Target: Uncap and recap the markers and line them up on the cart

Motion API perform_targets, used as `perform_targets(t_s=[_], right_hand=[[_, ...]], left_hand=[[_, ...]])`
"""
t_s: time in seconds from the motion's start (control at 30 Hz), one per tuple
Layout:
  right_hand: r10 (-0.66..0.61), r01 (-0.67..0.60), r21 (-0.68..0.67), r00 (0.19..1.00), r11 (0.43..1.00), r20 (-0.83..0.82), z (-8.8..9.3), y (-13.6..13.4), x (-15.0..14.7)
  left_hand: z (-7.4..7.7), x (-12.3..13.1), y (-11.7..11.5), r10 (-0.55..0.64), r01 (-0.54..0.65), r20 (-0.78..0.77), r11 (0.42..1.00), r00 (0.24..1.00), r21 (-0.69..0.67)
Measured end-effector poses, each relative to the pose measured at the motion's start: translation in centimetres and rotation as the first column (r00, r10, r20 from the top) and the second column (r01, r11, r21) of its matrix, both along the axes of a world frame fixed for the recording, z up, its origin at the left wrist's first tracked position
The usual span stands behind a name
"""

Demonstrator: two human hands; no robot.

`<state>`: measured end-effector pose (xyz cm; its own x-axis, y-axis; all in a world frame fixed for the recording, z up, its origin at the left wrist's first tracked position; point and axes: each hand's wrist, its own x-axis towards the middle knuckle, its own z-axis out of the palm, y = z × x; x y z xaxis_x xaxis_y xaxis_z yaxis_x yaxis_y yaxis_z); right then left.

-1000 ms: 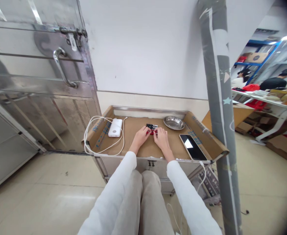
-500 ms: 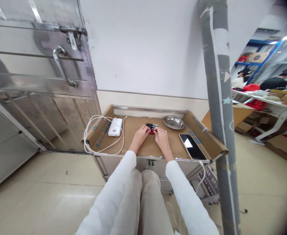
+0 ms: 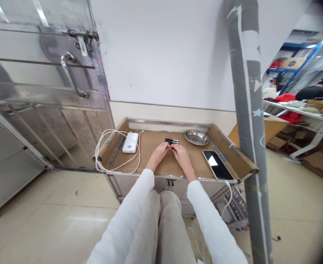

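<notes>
Over the middle of the cardboard-lined tabletop (image 3: 147, 161), my left hand (image 3: 161, 151) and my right hand (image 3: 181, 153) meet at their fingertips. Both are closed around a small red object (image 3: 173, 147), mostly covered by the fingers, so its kind cannot be made out. Just beyond the fingertips lie several small black pieces with silvery ends (image 3: 171, 140), side by side on the cardboard. Neither hand touches these pieces as far as I can see.
A white power bank (image 3: 130, 142) with a looped white cable (image 3: 97, 154) lies left. At the right are a round metal dish (image 3: 196, 137) and a phone (image 3: 218, 165). Raised cardboard sides edge the top. A grey wrapped pole (image 3: 251, 110) stands right; two people sit farther back.
My fingertips have drawn closer together and slightly nearer to me, covering more of the red object. The black pieces now show apart from my hands. The view has shifted slightly.
</notes>
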<state>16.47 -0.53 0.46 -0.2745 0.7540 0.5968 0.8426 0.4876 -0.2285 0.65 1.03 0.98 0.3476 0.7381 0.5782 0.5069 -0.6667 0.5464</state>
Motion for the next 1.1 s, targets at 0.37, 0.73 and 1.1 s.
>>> perform_targets(t_s=[0.37,0.73,1.1], right_hand=[[-0.179,0.185,0.084,0.981,0.979,-0.076,0.51,-0.56,0.16],[-0.383,0.383,0.05,0.924,0.923,0.003,0.13,-0.42,0.28],[-0.332,0.342,0.074,0.935,0.937,-0.125,0.06,-0.4,0.53]], left_hand=[[0.0,0.18,0.23,0.041,-0.019,-0.202,0.994,0.979,0.107],[-0.32,0.18,0.56,0.085,-0.042,-0.274,0.987,0.958,0.158],[0.09,0.18,0.19,0.23,-0.193,-0.223,0.965,0.947,0.179]])
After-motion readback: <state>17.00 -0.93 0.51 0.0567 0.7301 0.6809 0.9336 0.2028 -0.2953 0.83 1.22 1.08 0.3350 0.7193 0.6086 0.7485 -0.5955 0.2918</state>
